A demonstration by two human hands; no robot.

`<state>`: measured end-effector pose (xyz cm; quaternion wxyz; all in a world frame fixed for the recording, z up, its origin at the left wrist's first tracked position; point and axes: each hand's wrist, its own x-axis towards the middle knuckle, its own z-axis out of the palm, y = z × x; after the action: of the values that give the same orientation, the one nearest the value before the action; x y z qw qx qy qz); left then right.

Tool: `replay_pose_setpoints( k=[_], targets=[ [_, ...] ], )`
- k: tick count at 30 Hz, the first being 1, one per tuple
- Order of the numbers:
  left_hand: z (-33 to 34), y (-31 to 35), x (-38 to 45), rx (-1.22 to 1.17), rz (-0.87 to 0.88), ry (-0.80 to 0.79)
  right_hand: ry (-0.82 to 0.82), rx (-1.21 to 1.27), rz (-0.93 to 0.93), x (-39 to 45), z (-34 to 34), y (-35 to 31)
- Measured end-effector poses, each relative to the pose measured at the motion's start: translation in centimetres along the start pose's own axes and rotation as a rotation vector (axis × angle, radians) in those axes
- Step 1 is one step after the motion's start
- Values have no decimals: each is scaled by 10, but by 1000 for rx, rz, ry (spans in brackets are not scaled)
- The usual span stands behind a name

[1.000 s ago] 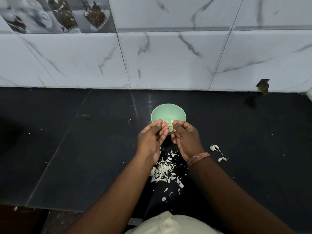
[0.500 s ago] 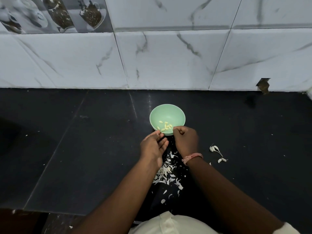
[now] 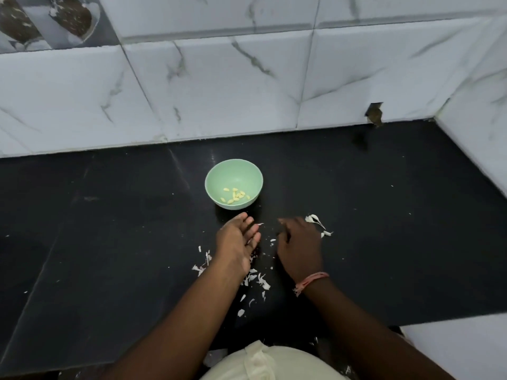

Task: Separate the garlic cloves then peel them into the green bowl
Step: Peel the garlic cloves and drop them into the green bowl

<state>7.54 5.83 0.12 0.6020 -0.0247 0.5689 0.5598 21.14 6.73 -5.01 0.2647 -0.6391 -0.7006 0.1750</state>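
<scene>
Below the green bowl [image 3: 233, 171], left hand [image 3: 236, 246] flat, fingers [image 3: 253, 232] straight; right hand [image 3: 299, 244] curled, grasp unclear.

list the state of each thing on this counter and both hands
round green bowl: upright, holds peeled cloves
peeled yellow garlic cloves: loose in the bowl
unpeeled white garlic cloves: on the counter
white garlic skins: scattered
left hand: open, empty
right hand: curled, contents hidden
</scene>
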Motion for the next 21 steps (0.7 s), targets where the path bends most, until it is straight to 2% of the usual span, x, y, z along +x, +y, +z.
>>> replay_pose_setpoints(
  k=[5,12,17,21],
  targets=[
    [18,-23,-7,110,-62,-61,10,-148,185,13,-31,43],
    [25,-39,-18,169,-82,-63,-56,-254,64,36,-25,49],
    [19,-36,-19,166,-52,-39,-124,-207,64,40,-18,49],
    [10,-34,-15,180,-15,-30,-75,-99,3,28,-14,34]
  ],
)
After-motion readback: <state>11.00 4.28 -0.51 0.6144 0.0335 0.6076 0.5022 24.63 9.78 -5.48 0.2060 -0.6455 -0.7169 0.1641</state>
